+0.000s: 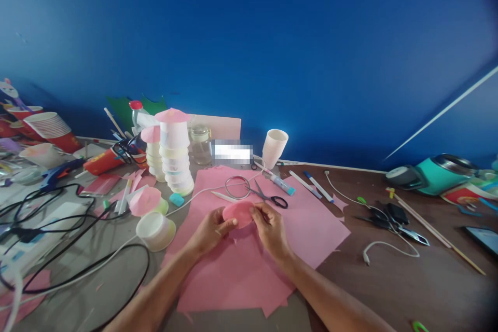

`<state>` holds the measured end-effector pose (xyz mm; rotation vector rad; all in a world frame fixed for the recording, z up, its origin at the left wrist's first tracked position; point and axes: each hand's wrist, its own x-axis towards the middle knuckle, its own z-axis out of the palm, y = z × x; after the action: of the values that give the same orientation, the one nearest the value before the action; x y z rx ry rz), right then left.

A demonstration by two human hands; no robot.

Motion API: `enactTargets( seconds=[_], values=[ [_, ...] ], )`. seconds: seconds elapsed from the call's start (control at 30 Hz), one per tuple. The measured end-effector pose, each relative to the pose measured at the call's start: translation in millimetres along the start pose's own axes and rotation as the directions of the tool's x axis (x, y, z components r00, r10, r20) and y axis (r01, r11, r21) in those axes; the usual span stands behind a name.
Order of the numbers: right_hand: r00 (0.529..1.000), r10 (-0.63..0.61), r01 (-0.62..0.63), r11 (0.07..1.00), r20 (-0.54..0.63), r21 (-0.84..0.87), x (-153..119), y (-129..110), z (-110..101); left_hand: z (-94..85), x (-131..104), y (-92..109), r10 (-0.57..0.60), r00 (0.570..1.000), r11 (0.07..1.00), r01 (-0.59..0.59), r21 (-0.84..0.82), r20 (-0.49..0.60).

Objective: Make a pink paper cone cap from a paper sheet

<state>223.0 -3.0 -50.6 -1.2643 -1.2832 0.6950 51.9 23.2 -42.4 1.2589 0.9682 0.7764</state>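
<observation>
Between my two hands is a round pink paper disc (pixel 238 214), pinched at its edges. The fingers of my left hand (pixel 213 228) are closed on its left side, thumb on top. My right hand (pixel 270 228) grips the right edge between thumb and fingers. Under both hands lie pink paper sheets (pixel 233 285). Just beyond the disc, scissors (pixel 268 197) with black handles rest on the paper, beside a thin ring (pixel 237 187). A glue stick (pixel 282 184) lies behind them.
Stacked paper cups (pixel 175 161) topped with pink paper stand at the left. A single white cup (pixel 274 146) is near the blue wall. Black cables (pixel 128 254) cross the left side. Markers (pixel 319 187), keys (pixel 412 236) and a teal tumbler (pixel 439 174) are to the right.
</observation>
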Motion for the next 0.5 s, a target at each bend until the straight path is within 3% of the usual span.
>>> enactTargets(
  seconds=[0.1,0.33,0.5],
  values=[
    [0.999,0.023,-0.023,1.0,-0.022,0.012,2.2,2.9,0.4,-0.1,-1.9,3.5,0.032,0.999,0.999,-0.033,0.039,0.024],
    [1.0,-0.014,0.013,1.0,0.017,0.013,-1.1,-1.8,2.0,1.1,-1.8,1.7,-0.033,0.998,0.992,0.04,0.118,-0.055],
    [0.999,-0.031,0.031,1.0,0.034,-0.001,-2.3,-3.0,1.7,2.4,0.1,-0.5,-0.056,0.998,0.996,0.059,0.066,-0.033]
  ],
)
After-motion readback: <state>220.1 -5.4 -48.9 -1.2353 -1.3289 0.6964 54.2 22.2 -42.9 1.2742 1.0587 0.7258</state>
